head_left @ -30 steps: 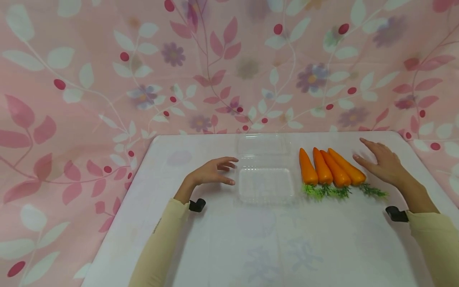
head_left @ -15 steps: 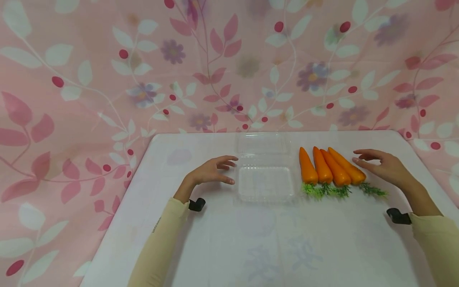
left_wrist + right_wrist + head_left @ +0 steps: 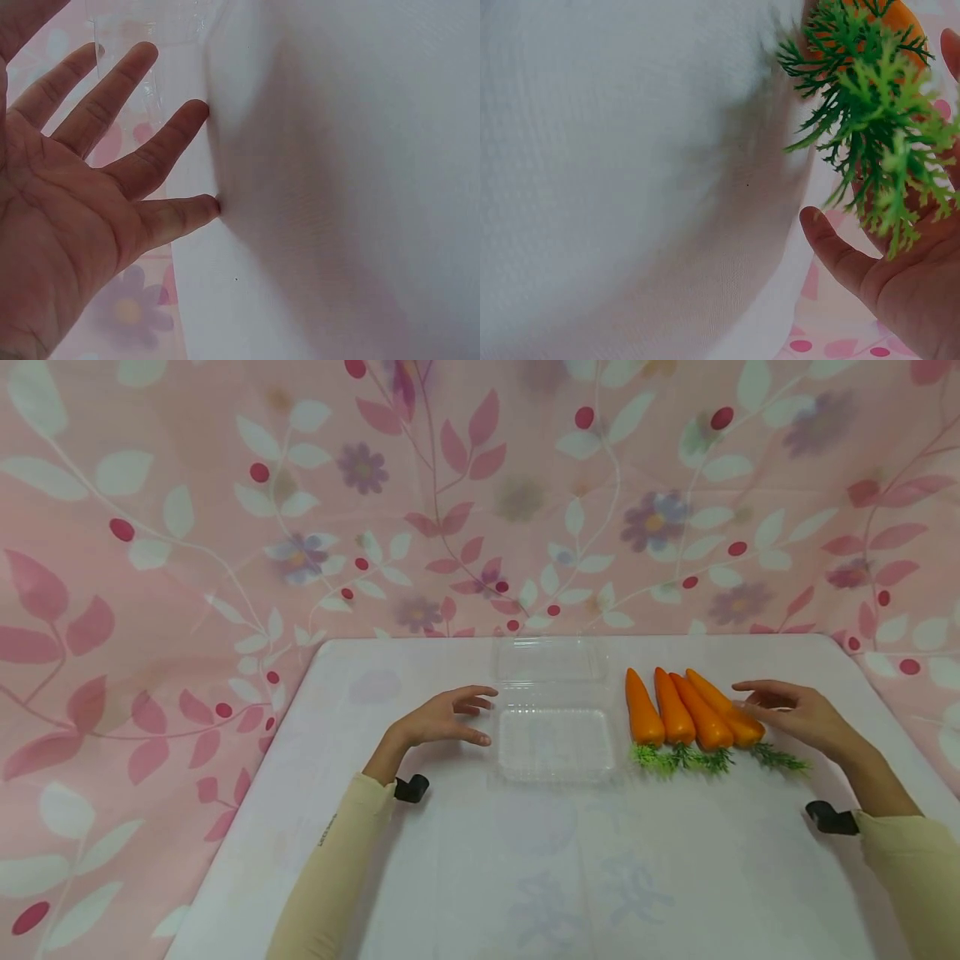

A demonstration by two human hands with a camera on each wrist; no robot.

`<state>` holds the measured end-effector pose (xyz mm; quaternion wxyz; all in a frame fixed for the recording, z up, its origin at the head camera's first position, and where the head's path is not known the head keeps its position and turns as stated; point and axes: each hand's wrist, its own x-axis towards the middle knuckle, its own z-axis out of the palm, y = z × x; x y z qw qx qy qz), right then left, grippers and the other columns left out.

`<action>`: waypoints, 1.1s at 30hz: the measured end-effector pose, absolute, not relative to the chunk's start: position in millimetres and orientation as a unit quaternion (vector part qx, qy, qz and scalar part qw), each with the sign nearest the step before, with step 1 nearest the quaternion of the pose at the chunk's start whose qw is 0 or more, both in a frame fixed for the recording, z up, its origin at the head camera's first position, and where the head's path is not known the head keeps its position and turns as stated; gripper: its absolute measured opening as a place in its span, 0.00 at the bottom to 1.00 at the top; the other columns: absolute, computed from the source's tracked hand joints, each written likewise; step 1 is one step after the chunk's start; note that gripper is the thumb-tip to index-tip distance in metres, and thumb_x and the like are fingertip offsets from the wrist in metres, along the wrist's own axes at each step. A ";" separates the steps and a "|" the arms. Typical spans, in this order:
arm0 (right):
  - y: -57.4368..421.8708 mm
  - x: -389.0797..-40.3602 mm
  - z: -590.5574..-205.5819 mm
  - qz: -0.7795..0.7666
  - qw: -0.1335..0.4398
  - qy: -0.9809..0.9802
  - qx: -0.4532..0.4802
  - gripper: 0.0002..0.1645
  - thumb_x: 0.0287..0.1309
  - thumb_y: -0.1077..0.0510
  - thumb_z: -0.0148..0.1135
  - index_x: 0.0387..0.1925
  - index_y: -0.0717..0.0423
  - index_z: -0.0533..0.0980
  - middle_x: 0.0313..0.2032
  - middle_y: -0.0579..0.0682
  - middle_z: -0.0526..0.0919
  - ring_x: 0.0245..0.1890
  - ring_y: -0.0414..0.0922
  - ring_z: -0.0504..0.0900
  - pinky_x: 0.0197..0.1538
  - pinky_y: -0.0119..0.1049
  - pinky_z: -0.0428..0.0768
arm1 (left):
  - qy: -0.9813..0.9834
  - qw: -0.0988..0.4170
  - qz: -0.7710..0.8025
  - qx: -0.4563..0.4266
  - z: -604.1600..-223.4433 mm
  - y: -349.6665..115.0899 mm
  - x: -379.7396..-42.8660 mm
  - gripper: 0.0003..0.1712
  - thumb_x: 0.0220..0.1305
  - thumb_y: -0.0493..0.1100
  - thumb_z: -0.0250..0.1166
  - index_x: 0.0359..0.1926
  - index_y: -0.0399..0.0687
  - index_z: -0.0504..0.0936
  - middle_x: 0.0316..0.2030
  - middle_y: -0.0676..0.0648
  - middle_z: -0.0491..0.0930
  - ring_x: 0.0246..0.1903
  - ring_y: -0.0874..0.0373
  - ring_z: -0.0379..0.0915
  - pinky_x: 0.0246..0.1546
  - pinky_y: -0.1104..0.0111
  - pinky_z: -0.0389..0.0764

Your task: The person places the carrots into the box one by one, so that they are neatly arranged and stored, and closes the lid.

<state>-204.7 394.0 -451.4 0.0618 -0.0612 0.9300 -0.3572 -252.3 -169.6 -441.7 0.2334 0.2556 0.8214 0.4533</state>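
My left hand (image 3: 433, 722) rests on the table beside the left edge of a clear plastic clamshell container (image 3: 557, 745), whose lid (image 3: 547, 662) lies folded back behind it. In the left wrist view the fingers (image 3: 161, 154) are spread, little-finger side down, and hold nothing. To the container's right, several orange carrots (image 3: 643, 712) with green tops lie in a row, narrow ends away from me. My right hand (image 3: 804, 717) is at the rightmost carrot (image 3: 742, 732), its fingertips overlapping that carrot's right side. In the right wrist view, leafy greens (image 3: 881, 112) partly hide the spread hand.
A white cloth covers the table (image 3: 585, 877), with a pink floral curtain (image 3: 480, 510) behind and at the left. Black wrist mounts (image 3: 412, 788) sit at both sleeve cuffs. The lid reaches nearly to the table's back edge.
My right hand has lowered and moved left to the rightmost carrot, its raised fingers coming down. The left hand, container and carrots stay in place.
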 end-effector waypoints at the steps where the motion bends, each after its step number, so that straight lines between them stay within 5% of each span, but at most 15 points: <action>1: 393.9 -204.9 -452.3 -0.355 0.066 0.931 -0.059 0.32 0.68 0.43 0.59 0.64 0.58 0.71 0.51 0.59 0.76 0.42 0.34 0.71 0.48 0.55 0.73 | 0.821 0.234 0.453 0.257 -441.4 -169.6 -252.5 0.49 0.50 0.50 0.80 0.71 0.52 0.66 0.64 0.45 0.72 0.66 0.45 0.63 0.65 0.47 0.62; 8: 389.3 -205.9 -451.6 -0.340 0.097 0.935 -0.038 0.36 0.65 0.38 0.61 0.64 0.57 0.72 0.51 0.60 0.76 0.49 0.55 0.72 0.43 0.42 0.75 | 0.821 0.235 0.454 0.255 -443.1 -169.9 -254.2 0.50 0.49 0.50 0.80 0.71 0.53 0.66 0.64 0.46 0.72 0.66 0.45 0.63 0.65 0.47 0.63; 18: 389.4 -206.0 -451.2 -0.311 0.094 0.945 -0.048 0.34 0.63 0.39 0.62 0.60 0.58 0.76 0.44 0.56 0.77 0.41 0.51 0.71 0.36 0.34 0.75 | 0.818 0.237 0.460 0.252 -447.7 -170.3 -255.0 0.51 0.48 0.52 0.80 0.72 0.54 0.66 0.63 0.46 0.73 0.66 0.48 0.63 0.64 0.48 0.65; 33: 393.2 -208.8 -442.0 -0.274 0.115 0.953 -0.059 0.36 0.63 0.37 0.61 0.59 0.60 0.76 0.42 0.55 0.77 0.40 0.52 0.72 0.36 0.38 0.75 | 0.822 0.230 0.455 0.254 -446.1 -171.1 -252.7 0.51 0.49 0.52 0.80 0.72 0.55 0.66 0.63 0.46 0.73 0.66 0.49 0.63 0.64 0.48 0.65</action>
